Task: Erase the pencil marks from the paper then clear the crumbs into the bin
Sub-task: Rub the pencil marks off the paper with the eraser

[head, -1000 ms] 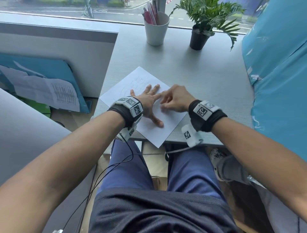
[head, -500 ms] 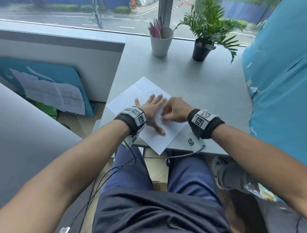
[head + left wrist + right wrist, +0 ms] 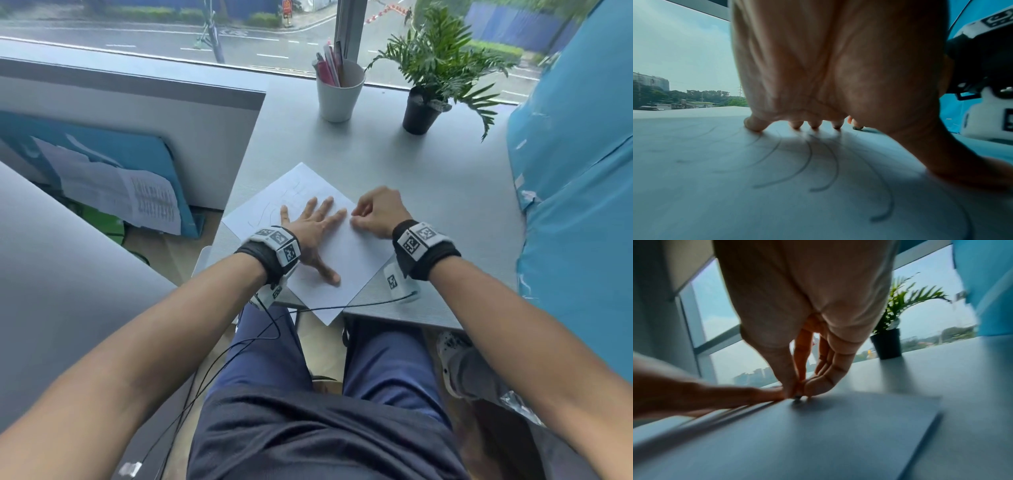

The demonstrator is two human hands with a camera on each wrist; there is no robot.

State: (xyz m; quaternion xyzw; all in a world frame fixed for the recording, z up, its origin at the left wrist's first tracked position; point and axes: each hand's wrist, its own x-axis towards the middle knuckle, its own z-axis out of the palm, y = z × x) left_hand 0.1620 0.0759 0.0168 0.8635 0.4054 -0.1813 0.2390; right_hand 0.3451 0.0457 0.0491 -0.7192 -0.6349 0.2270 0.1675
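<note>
A white paper [image 3: 346, 260] lies skewed on the grey desk [image 3: 428, 192], one corner past the front edge. Curved pencil marks [image 3: 270, 214] show on its left part and run under my left palm [image 3: 818, 162]. My left hand [image 3: 318, 233] lies flat on the sheet with fingers spread and presses it down. Just right of the left index fingertip, my right hand [image 3: 354, 221] pinches a small dark-tipped eraser [image 3: 797, 397] between thumb and fingertips. The eraser's tip touches the paper near the sheet's right edge. In the head view the fingers hide the eraser.
At the back of the desk stand a white cup of pens [image 3: 339, 92] and a potted plant [image 3: 423, 109]. Blue fabric [image 3: 575, 171] borders the desk's right side. A black cable [image 3: 342, 306] crosses the paper's near corner. A grey partition [image 3: 137, 137] stands to the left.
My right hand has shifted a little to the right, away from the left fingers, still pinching the eraser. The left hand stays flat on the paper. The head view has tilted up.
</note>
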